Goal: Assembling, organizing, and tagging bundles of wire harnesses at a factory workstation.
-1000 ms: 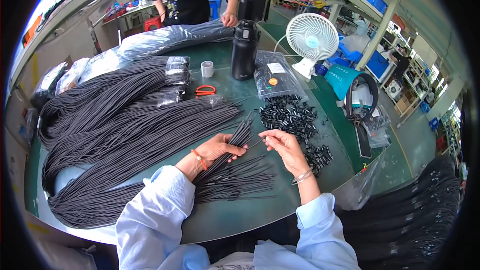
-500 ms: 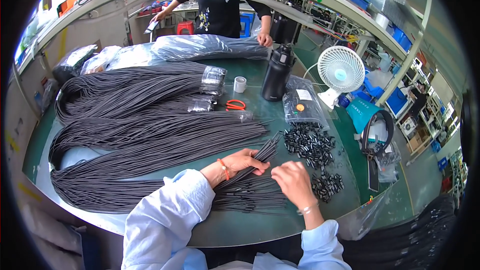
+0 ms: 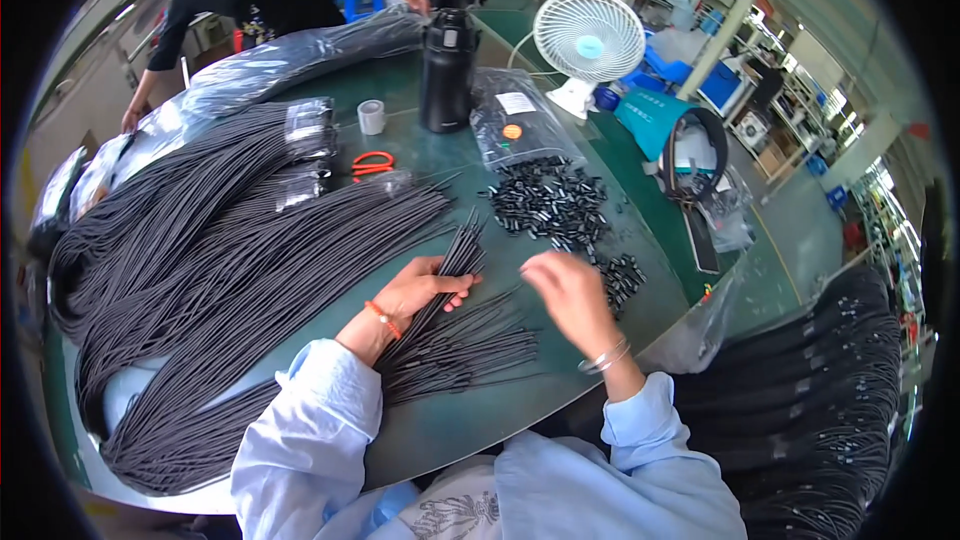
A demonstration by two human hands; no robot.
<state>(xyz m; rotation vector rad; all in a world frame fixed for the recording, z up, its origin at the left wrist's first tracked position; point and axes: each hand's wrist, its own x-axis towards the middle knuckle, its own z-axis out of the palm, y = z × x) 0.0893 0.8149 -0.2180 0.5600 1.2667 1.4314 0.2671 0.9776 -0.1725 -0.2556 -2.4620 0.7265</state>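
My left hand (image 3: 425,292) is closed around a small bundle of thin black cables (image 3: 462,248), whose ends stick up past the fingers. Below that wrist, more loose cable ends (image 3: 470,355) fan out over the green tabletop. To the right, apart from the bundle, my right hand (image 3: 572,300) hangs above the table with curled fingers pressed together. Motion blurs its fingertips, and anything between them is too small to make out. Just beyond it lies a heap of small black tube-like pieces (image 3: 550,202), with a smaller pile (image 3: 622,282) beside it.
Long looped black cables (image 3: 250,230) cover the table's left. Orange-handled scissors (image 3: 373,164), a white tape roll (image 3: 371,118), a black bottle (image 3: 449,75), a plastic bag (image 3: 520,115) and a white fan (image 3: 590,40) stand or lie farther back. Opposite, a person (image 3: 255,0) handles a plastic-wrapped bundle (image 3: 300,55).
The whole view has turned and shifted. My right hand has drawn a little away from the cable bundle; my left keeps its grip. The person opposite has lowered one arm toward the wrapped bundle.
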